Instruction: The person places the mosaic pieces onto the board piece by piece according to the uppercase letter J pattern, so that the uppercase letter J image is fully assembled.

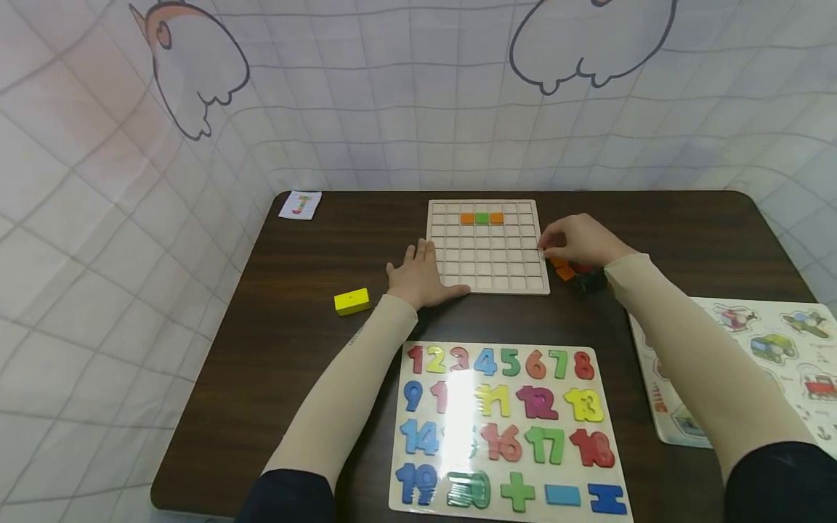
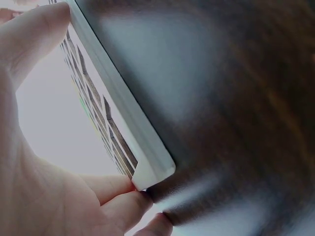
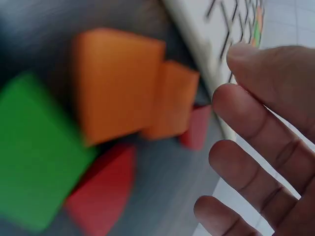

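A wooden grid board (image 1: 487, 256) lies at the back middle of the table; two orange squares and a green square (image 1: 482, 218) sit in one of its far rows. My left hand (image 1: 418, 280) rests at the board's near-left corner, thumb along the near edge and fingers by the left side. At the right edge is my right hand (image 1: 580, 241), fingers slightly bent and nothing between thumb and fingertips. Beneath it are orange blocks (image 3: 118, 86), red blocks (image 3: 106, 189) and a green block (image 3: 39, 152), partly hidden by the hand in the head view.
A yellow block (image 1: 352, 301) lies left of my left hand. Nearer me is a number puzzle board (image 1: 510, 465); a picture puzzle (image 1: 719, 349) lies under my right forearm's side. At the far-left corner is a small card (image 1: 301, 205) with a coloured J shape.
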A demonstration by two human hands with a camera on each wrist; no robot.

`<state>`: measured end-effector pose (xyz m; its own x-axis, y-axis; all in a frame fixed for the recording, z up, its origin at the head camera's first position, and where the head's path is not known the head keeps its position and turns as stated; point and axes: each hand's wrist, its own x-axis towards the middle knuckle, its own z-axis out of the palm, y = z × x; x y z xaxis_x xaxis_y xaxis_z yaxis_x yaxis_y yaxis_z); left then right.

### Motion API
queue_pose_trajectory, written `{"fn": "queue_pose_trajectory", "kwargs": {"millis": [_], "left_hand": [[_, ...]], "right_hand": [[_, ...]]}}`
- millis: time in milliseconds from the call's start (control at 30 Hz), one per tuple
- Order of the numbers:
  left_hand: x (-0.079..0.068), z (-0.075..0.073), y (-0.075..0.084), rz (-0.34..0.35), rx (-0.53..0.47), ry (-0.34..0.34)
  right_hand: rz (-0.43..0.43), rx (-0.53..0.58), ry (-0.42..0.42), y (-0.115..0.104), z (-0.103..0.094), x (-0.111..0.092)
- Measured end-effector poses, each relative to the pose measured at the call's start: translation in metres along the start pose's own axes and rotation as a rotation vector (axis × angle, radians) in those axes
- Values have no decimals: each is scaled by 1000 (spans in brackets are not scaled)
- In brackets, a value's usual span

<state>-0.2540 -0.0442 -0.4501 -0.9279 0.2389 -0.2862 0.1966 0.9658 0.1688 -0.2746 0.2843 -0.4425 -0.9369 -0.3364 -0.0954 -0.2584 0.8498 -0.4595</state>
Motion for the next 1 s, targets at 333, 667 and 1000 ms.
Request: {"fn": "queue_pose_trajectory", "kwargs": {"millis": [333,667,1000], "left_hand": [[0,-1,-7,3,-2,-4],[-1,-4,-4,-6,0,-13],[-1,-3,1,1,-1,-22]], "right_hand": [[-15,-102,2,14,4,-18],[-18,-171,28,21,1,-25],[-28,-240,43,15,2,-26]]}}
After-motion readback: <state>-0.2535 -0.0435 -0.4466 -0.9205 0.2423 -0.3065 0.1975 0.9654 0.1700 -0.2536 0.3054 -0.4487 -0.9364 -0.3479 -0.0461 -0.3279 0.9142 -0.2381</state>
